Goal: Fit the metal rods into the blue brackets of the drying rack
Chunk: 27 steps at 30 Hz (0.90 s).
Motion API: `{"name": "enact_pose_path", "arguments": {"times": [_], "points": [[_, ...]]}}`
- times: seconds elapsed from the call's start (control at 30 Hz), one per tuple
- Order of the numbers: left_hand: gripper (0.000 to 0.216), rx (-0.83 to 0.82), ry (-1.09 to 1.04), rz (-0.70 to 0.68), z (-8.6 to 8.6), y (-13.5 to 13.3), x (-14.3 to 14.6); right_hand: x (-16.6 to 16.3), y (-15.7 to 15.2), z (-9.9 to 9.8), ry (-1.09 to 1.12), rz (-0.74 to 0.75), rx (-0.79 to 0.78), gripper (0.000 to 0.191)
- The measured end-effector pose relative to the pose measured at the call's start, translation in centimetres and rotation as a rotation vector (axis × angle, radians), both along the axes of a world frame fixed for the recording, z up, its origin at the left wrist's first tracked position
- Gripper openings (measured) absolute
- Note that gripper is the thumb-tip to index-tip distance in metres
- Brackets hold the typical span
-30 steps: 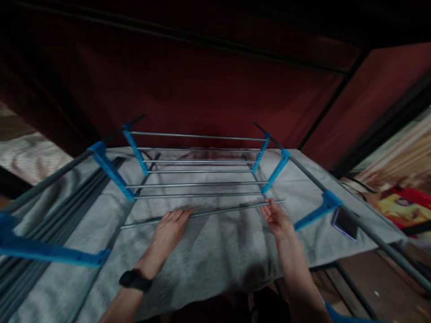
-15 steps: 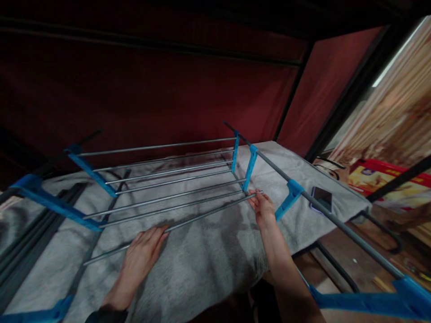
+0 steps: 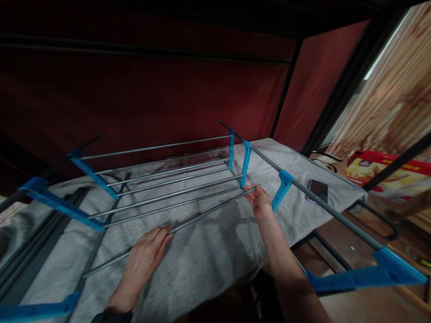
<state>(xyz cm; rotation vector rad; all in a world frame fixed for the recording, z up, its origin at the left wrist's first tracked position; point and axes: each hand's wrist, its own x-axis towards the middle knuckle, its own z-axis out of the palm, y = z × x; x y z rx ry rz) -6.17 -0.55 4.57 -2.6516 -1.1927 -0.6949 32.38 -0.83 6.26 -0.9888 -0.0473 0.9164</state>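
Note:
A thin grey metal rod (image 3: 208,212) runs slantwise across both my hands, in front of the rack. My left hand (image 3: 148,255) is closed over it left of its middle, knuckles up. Near its right end, my right hand (image 3: 260,201) pinches it between thumb and fingers, beside the foot of a blue plastic bracket (image 3: 246,163). Several similar rods (image 3: 168,196) span between that side and the blue brackets (image 3: 63,205) on the left. Another blue bracket (image 3: 282,190), right of my right hand, carries no visible rod. A long grey side tube (image 3: 332,214) passes through the right-hand brackets.
Grey cloth (image 3: 215,264) covers the surface below. Dark tubes (image 3: 43,242) lie at left, a phone (image 3: 317,190) at right. Larger blue end pieces (image 3: 367,276) jut out at lower right and lower left. A red and yellow box (image 3: 387,172) stands beyond the right edge.
The view has shifted slightly. The rod's left end has dropped a little toward me, so the rod slants more. Both hands keep their hold on it.

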Motion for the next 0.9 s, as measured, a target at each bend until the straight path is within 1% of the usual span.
{"name": "enact_pose_path", "arguments": {"times": [0.2,0.27,0.4,0.53,0.7,0.9], "points": [[0.040,-0.080,0.007,0.051,-0.6,0.6,-1.2,-1.7,0.3,-0.3,-0.001,0.025,-0.018,0.015],[0.039,-0.116,-0.007,0.070,-0.4,0.6,-1.5,-2.2,0.5,-0.7,0.014,0.036,-0.029,0.016],[0.036,-0.160,-0.018,0.112,0.4,0.6,-1.6,-2.7,0.8,-1.7,0.049,0.083,-0.052,0.017],[0.032,-0.179,-0.010,0.128,1.0,0.7,-1.4,-2.5,0.7,-2.3,0.091,0.137,-0.102,0.014],[0.030,-0.194,0.024,0.121,0.9,0.9,-0.5,-2.4,0.6,-2.3,0.101,0.155,-0.138,0.018],[0.029,-0.193,0.068,0.103,0.2,0.7,0.9,-3.7,0.6,-2.3,0.069,0.332,-0.154,0.017]]}}
